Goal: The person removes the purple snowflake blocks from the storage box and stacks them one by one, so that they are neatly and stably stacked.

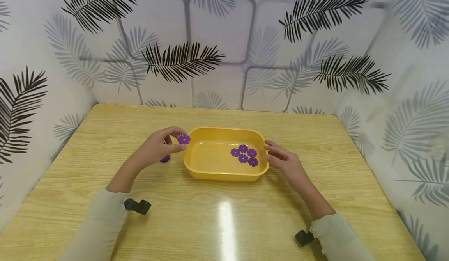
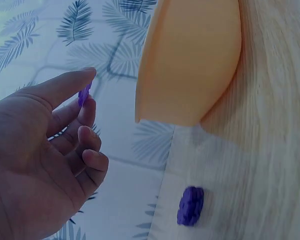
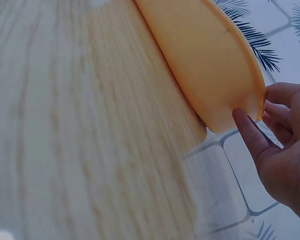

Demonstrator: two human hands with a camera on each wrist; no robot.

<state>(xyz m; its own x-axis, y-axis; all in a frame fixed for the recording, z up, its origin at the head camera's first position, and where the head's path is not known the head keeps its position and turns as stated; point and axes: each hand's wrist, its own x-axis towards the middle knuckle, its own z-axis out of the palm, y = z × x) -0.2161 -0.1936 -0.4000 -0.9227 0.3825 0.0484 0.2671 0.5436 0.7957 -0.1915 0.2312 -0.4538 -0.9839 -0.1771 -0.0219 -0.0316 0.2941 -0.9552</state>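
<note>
Between thumb and fingers, my left hand [image 1: 159, 146] pinches a purple flower-shaped disc [image 1: 184, 139] at the left end of the yellow tub [image 1: 207, 174]. The left wrist view shows this disc edge-on, above the tabletop and apart from the tub. Inside the tub, toward its right side, lie several more purple discs [image 1: 243, 158]. My right hand [image 1: 288, 166] holds the tub's right end, its fingertips at the rim and its thumb against the outer wall. On the table below the left hand sits a small purple stack [image 2: 190, 206], partly hidden in the head view.
The tub stands on a light wood-grain table [image 1: 168, 214]. Behind the table and at its sides hangs leaf-patterned cloth or paper [image 1: 224, 85]. A black wrist-worn piece [image 1: 137, 205] sits at the left sleeve, and a similar one [image 1: 303, 238] at the right.
</note>
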